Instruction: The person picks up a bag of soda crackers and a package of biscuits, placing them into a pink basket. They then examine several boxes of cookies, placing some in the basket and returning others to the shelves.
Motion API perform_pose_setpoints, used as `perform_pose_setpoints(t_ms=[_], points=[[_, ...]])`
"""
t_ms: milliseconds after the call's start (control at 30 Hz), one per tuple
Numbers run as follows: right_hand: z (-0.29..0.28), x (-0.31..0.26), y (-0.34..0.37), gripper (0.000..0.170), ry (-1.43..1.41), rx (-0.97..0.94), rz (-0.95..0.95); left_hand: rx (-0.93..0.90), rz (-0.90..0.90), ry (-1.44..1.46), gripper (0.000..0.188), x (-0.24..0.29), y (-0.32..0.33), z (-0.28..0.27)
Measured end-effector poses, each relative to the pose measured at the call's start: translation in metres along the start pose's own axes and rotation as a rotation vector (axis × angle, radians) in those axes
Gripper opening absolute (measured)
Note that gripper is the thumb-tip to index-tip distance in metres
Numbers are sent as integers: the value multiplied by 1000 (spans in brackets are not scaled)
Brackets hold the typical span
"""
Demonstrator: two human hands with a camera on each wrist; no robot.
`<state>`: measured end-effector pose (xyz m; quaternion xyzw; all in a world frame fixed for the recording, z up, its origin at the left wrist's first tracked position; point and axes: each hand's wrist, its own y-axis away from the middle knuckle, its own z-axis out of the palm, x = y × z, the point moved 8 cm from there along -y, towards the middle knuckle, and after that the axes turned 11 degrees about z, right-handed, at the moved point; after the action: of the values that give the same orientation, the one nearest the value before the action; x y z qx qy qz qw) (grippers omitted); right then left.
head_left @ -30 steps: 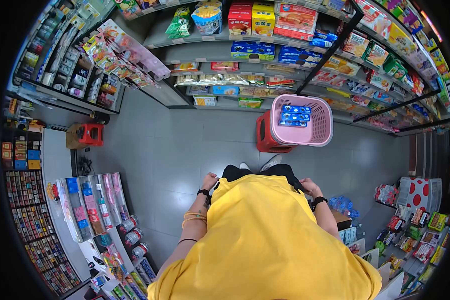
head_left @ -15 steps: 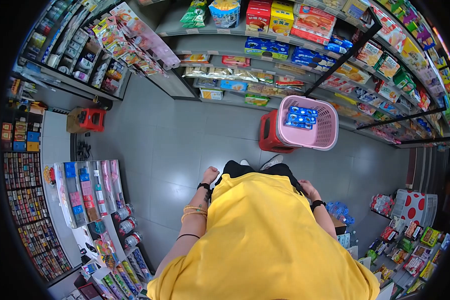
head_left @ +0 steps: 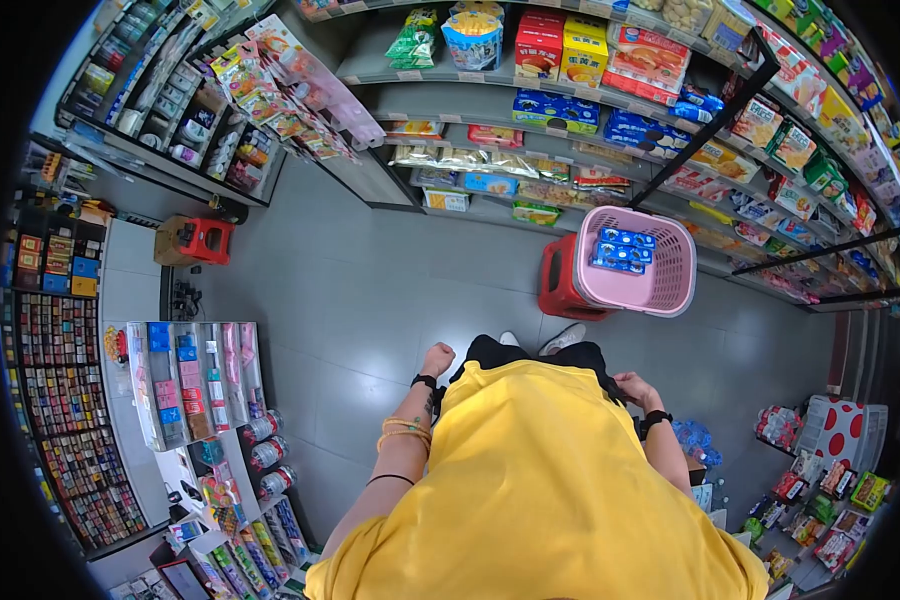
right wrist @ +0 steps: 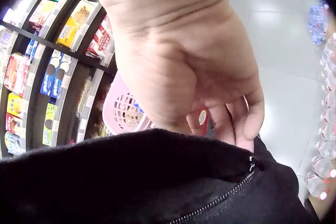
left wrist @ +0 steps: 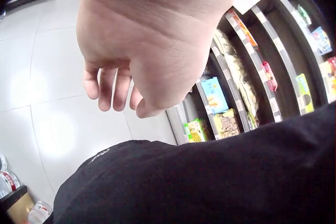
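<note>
My left hand (head_left: 437, 358) hangs beside the left thigh. In the left wrist view its fingers are loosely bent above the black trousers (left wrist: 173, 182), with nothing in them. My right hand (head_left: 634, 388) is at the right hip. The right wrist view has its relaxed fingers beside the trousers' zipper (right wrist: 226, 201), partly hidden behind the black cloth, and no object shows in the palm. Ahead of my feet, a pink basket (head_left: 678, 262) sits on red stools (head_left: 558, 283). Several blue snack boxes (head_left: 622, 250) lie stacked inside it.
Shelves of packaged snacks (head_left: 560, 50) curve along the front and right. A glass display case (head_left: 192, 385) and bottles (head_left: 270, 452) stand at left. Another red stool (head_left: 208, 241) is beyond, beside a cardboard box (head_left: 173, 240). Grey tiled floor (head_left: 370, 280) lies between.
The head view has shifted, so the basket and shelves now appear farther right and slightly lower. Both hands stay low beside the body, and the boxes keep their place in the basket.
</note>
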<state>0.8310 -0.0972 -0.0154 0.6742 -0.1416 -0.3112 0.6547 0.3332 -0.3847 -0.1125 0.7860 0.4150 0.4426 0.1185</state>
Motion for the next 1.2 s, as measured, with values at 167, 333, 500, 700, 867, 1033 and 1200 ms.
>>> perform_pose_setpoints(t_ms=[167, 333, 500, 700, 867, 1033, 1200], points=[[7, -12, 27, 14, -38, 53, 26, 35, 20, 23, 23, -3, -1, 3], [-17, 7, 0, 13, -234, 276, -21, -29, -8, 27, 24, -2, 1, 10], [-39, 41, -28, 10, -353, 338, -93, -53, -57, 72, 27, 2, 7, 8], [-38, 64, -29, 8, -376, 354, -51, -98, -60, 133, 25, -17, -7, 26], [-33, 75, -45, 9, -385, 357, -78, -101, -44, 154, 24, -12, -9, 25], [-28, 70, -51, 10, -370, 377, -110, -60, 11, 88, 24, -1, -9, 15], [-25, 58, -40, 10, -352, 386, -100, -43, 1, 53, 25, 1, -7, 13]])
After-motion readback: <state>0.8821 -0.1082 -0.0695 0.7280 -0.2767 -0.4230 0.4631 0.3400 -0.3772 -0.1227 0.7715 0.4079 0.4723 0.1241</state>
